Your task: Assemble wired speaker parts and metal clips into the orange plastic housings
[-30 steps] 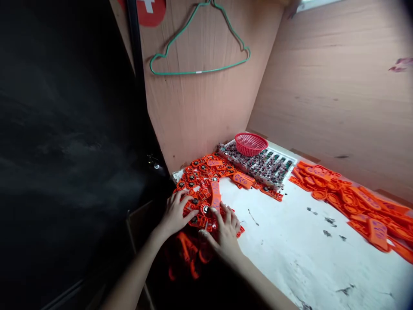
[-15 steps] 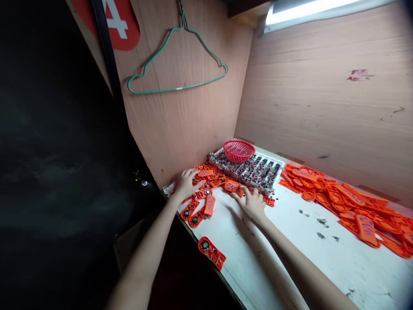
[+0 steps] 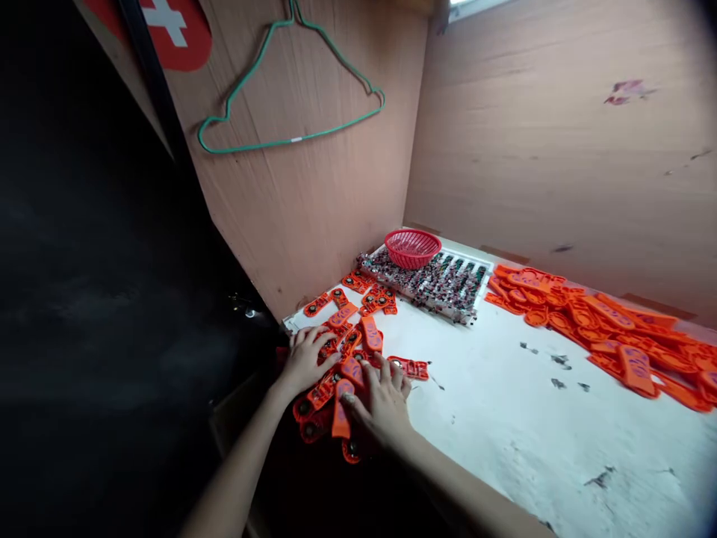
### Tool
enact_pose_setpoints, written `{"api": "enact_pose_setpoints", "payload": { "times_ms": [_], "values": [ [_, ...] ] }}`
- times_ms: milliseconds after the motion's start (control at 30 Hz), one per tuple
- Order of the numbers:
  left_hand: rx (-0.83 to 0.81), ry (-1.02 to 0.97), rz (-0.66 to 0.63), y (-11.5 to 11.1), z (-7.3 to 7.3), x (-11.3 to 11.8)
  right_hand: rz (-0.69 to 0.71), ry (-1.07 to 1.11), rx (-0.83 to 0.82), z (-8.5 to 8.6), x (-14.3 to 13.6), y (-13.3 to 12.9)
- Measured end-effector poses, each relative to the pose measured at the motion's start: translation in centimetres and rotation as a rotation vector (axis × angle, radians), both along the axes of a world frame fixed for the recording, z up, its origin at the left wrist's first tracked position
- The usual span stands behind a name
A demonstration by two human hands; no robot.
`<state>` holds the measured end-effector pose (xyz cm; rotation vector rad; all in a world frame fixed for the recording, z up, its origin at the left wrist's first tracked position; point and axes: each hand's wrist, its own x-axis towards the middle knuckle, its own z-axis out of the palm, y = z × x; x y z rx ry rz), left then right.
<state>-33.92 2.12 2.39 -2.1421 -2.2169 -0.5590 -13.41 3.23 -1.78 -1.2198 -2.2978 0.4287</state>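
My left hand [image 3: 305,362] lies with fingers spread on the left side of a heap of orange plastic parts [image 3: 351,340] at the table's left edge. On the heap's right side rests my right hand [image 3: 384,400], its fingers apart and touching the parts. Several pieces carry round dark components, and others show purple markings. Some parts at the near side hang over the table edge, among them an orange cover [image 3: 342,409] beside my right thumb. A single orange part [image 3: 410,368] lies just right of my right fingertips.
Behind the heap, a white tray [image 3: 482,278] holds many small electronic pieces, with a red basket [image 3: 413,249] on it. A long pile of orange casings [image 3: 582,321] lines the back right. A green hanger [image 3: 296,140] hangs on the left panel.
Both hands have moved toward the near left edge, and many orange parts have slid with them, some past the edge. Several orange parts remain near the tray. The view has shifted slightly.
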Motion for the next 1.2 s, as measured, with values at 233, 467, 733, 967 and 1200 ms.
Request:
{"api": "enact_pose_setpoints", "payload": {
  "times_ms": [233,467,733,967,1200],
  "values": [
    [0.130,-0.147,-0.024,-7.6,0.8,-0.7,0.341,0.117,-0.118,3.8,-1.5,-5.3],
    [0.173,-0.113,-0.028,5.9,2.1,-2.3,0.145,0.023,-0.017,5.5,-3.1,10.8],
    [-0.042,0.012,-0.068,19.9,0.7,0.2,0.090,-0.137,-0.052,1.7,-4.5,16.1],
    [-0.113,0.031,-0.073,8.7,-1.8,-2.1,0.339,-0.104,-0.022,0.6,-3.1,8.3],
    [0.060,-0.133,-0.034,-3.9,-2.3,-1.6,0.426,-0.036,-0.020,0.0,-3.3,-2.6]
  ]
}}
